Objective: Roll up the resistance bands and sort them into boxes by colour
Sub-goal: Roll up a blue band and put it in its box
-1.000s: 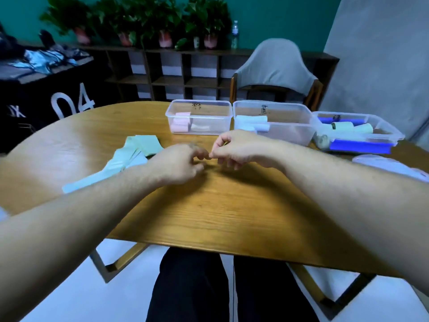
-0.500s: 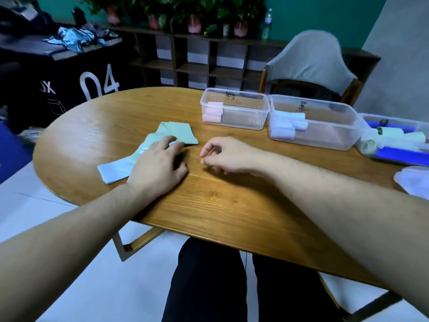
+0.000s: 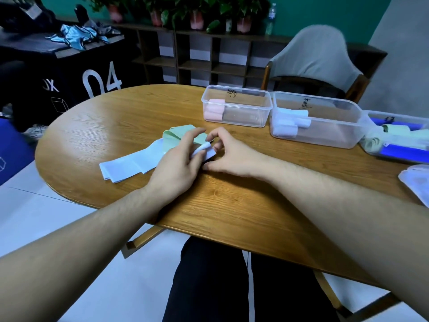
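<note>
A pale blue resistance band [image 3: 130, 162] lies flat on the wooden table [image 3: 232, 205], partly over a green band [image 3: 174, 133]. Its right end is curled up between my two hands. My left hand [image 3: 178, 161] lies on the band with fingers stretched over the curled end. My right hand [image 3: 229, 154] pinches that end with thumb and fingers. Three clear boxes stand behind: one with pink rolls [image 3: 236, 105], one with pale blue rolls [image 3: 318, 119], one with green rolls and dark blue bands [image 3: 397, 138].
A clear lid [image 3: 417, 182] lies at the table's right edge. A grey chair [image 3: 313, 61] stands behind the boxes. A shelf with plants runs along the back wall, and a black cabinet marked 04 is at the left.
My left hand slid from the band's edge onto its end. My right hand closed in and took hold of the pale blue end, which now curls up between both hands.
</note>
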`<action>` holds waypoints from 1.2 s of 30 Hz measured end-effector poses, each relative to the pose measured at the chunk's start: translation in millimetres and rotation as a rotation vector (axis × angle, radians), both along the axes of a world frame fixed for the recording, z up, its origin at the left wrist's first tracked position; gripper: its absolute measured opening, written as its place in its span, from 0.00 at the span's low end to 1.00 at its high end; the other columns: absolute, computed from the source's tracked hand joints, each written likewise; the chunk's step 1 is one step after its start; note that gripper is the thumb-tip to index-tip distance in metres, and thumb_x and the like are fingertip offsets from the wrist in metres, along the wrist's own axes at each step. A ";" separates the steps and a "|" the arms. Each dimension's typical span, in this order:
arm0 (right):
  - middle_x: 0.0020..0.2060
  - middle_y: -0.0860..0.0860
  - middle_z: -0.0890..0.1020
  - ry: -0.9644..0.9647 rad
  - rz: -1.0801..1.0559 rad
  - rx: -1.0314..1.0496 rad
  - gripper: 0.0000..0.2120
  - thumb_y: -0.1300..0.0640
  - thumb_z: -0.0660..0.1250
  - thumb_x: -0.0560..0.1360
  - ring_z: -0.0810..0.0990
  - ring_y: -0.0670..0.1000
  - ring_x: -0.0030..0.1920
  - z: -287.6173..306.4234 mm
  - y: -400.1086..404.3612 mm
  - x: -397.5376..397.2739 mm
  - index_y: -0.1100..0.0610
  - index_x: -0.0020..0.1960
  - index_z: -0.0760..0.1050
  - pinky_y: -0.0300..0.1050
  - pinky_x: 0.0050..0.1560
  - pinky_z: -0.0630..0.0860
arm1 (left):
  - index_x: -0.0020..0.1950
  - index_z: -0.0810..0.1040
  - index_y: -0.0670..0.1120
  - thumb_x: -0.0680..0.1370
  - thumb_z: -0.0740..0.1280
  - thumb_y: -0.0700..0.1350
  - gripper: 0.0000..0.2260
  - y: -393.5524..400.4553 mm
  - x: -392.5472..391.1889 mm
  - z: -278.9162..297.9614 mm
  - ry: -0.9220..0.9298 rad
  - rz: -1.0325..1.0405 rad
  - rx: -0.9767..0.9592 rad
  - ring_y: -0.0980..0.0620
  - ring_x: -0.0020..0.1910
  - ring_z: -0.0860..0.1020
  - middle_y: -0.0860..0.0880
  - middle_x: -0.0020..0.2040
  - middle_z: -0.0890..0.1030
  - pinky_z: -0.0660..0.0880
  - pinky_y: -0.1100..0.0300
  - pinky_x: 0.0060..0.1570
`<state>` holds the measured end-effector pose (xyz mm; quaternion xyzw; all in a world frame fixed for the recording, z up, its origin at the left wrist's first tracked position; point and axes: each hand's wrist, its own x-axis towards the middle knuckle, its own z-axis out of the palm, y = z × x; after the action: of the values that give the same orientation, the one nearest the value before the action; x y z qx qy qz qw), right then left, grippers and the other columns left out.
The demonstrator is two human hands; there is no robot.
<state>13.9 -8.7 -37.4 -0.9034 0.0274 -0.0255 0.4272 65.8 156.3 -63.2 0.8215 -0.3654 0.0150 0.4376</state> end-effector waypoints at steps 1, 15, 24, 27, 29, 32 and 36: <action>0.45 0.48 0.79 -0.003 -0.011 0.002 0.23 0.59 0.76 0.71 0.76 0.44 0.40 0.2 -3.1 -4.0 0.52 0.59 0.68 0.38 0.45 0.73 | 0.72 0.64 0.59 0.83 0.62 0.47 0.19 -5.1 -4.7 0.3 0.028 -0.035 -0.045 0.55 0.49 0.80 0.58 0.50 0.82 0.75 0.54 0.55; 0.27 0.44 0.70 -0.043 -0.268 -0.020 0.17 0.48 0.73 0.75 0.63 0.41 0.26 9.9 -62.7 -66.8 0.62 0.40 0.78 0.39 0.29 0.60 | 0.63 0.69 0.51 0.79 0.69 0.40 0.16 -62.6 -55.4 9.7 0.380 -0.127 -0.286 0.59 0.33 0.76 0.51 0.49 0.74 0.80 0.60 0.38; 0.35 0.52 0.74 -0.096 -0.383 0.111 0.20 0.47 0.71 0.76 0.69 0.48 0.35 26.0 -87.2 -119.5 0.67 0.46 0.78 0.43 0.36 0.64 | 0.53 0.72 0.48 0.79 0.69 0.41 0.07 -103.7 -94.6 31.3 0.615 -0.232 -0.309 0.56 0.32 0.78 0.49 0.37 0.77 0.76 0.60 0.36; 0.35 0.51 0.74 -0.126 -0.402 0.117 0.25 0.44 0.71 0.75 0.70 0.49 0.37 32.5 -93.2 -136.1 0.69 0.48 0.77 0.44 0.41 0.64 | 0.52 0.74 0.47 0.78 0.71 0.42 0.07 -112.0 -106.1 42.3 0.729 -0.236 -0.309 0.54 0.32 0.77 0.49 0.39 0.77 0.73 0.63 0.31; 0.36 0.51 0.75 -0.139 -0.409 0.161 0.26 0.43 0.71 0.75 0.71 0.48 0.37 36.5 -95.8 -146.0 0.69 0.48 0.77 0.44 0.42 0.65 | 0.51 0.73 0.47 0.78 0.71 0.42 0.07 -117.3 -114.3 49.5 0.885 -0.270 -0.312 0.54 0.33 0.78 0.50 0.39 0.78 0.75 0.62 0.33; 0.33 0.47 0.79 -0.163 -0.471 0.147 0.17 0.45 0.70 0.77 0.72 0.42 0.31 42.1 -99.4 -156.9 0.60 0.41 0.79 0.39 0.34 0.68 | 0.51 0.74 0.48 0.79 0.70 0.44 0.06 -122.4 -127.7 52.0 0.994 -0.310 -0.245 0.50 0.39 0.80 0.50 0.42 0.81 0.78 0.57 0.42; 0.32 0.49 0.77 -0.113 -0.559 0.088 0.17 0.43 0.69 0.77 0.72 0.46 0.31 52.2 -102.3 -167.4 0.55 0.39 0.75 0.38 0.26 0.65 | 0.53 0.76 0.49 0.80 0.69 0.45 0.04 -130.2 -142.0 51.9 0.991 -0.311 -0.301 0.50 0.39 0.82 0.51 0.43 0.83 0.80 0.59 0.40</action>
<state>-153.5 -111.0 14.7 -0.8384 0.2526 -0.1914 0.4434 -76.2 26.2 -11.3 0.5947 -0.2263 -0.3871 0.6673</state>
